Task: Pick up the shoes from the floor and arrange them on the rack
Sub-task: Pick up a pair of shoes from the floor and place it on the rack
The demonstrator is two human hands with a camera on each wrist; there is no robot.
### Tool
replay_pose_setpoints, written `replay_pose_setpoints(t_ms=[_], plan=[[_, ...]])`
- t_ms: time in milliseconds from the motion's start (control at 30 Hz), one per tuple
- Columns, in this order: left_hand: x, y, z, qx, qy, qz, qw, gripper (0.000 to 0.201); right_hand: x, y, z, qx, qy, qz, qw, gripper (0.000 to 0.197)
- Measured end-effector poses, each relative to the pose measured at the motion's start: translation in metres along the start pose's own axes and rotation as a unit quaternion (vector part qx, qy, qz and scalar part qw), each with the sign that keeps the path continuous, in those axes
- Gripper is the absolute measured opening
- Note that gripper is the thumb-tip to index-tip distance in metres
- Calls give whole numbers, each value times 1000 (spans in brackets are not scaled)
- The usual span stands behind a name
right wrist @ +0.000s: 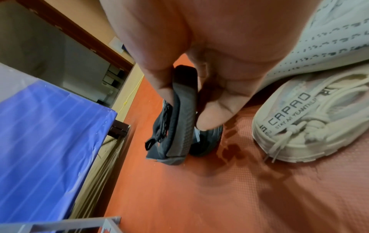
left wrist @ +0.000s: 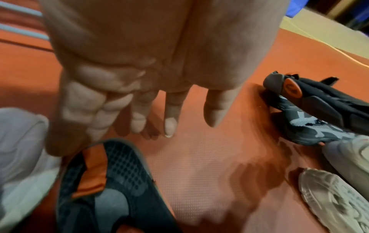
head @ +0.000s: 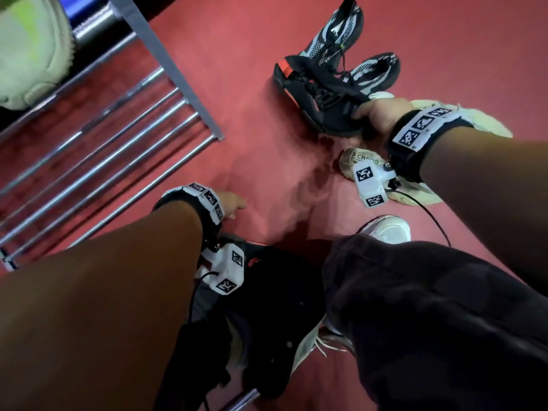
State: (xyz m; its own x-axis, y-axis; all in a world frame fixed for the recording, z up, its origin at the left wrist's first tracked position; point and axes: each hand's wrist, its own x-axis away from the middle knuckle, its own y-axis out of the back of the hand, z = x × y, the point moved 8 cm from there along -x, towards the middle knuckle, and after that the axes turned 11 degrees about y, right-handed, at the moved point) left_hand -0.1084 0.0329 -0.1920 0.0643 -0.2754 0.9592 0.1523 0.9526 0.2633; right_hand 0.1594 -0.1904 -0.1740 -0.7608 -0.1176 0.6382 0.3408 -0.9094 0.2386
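My right hand [head: 369, 115] [right wrist: 187, 105] grips a black shoe with an orange-red heel [head: 320, 99] [right wrist: 182, 113] by its sole edge, just above the red floor. Behind it lie two blue-grey patterned shoes [head: 335, 28] [head: 375, 72]. Two cream shoes [head: 363, 161] [head: 474, 120] [right wrist: 299, 119] lie under my right wrist. My left hand [head: 234, 203] [left wrist: 169, 113] hovers open over the floor, fingers straight, holding nothing. A second black shoe with an orange strip [head: 267, 292] [left wrist: 111, 181] lies just below it. The metal rack [head: 103, 143] stands at the left.
A white and green shoe [head: 29, 54] sits on the rack's upper shelf. My dark-trousered leg [head: 415, 307] and white shoe [head: 388, 229] are at the lower right. A blue panel [right wrist: 49, 141] stands beyond the rack. Bare red floor [head: 267, 173] lies between my hands.
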Motion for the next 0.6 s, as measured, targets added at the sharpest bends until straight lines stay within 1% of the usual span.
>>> replay_pose_setpoints(t_ms=[133,167,267,300,367,433,500,567,600], plan=[[-10,-8,11,-9,1,20,1000,51,9,-19,-3,42,-19,34,998,30],[-8,-8,12,-7,-1,16,1000,51,13,-26,-4,52,-21,42,998,29],[-9,-9,22,8,1,17,1000,50,23,-43,-3,70,-16,73,995,6],[-10,-8,25,18,3,13,1000,52,25,-46,-2,76,-14,76,994,3],[-18,-5,33,43,14,-6,999,57,27,-50,0,81,-8,74,994,7],[-21,-5,35,55,20,4,998,54,29,-52,3,80,-6,74,994,10],[-18,-5,38,62,28,3,998,48,30,-53,1,81,-13,81,993,8],[-21,-4,43,99,31,1,995,50,30,-53,-2,85,-22,86,992,3],[-24,-4,46,116,34,0,993,53,29,-51,-3,88,-25,85,992,6]])
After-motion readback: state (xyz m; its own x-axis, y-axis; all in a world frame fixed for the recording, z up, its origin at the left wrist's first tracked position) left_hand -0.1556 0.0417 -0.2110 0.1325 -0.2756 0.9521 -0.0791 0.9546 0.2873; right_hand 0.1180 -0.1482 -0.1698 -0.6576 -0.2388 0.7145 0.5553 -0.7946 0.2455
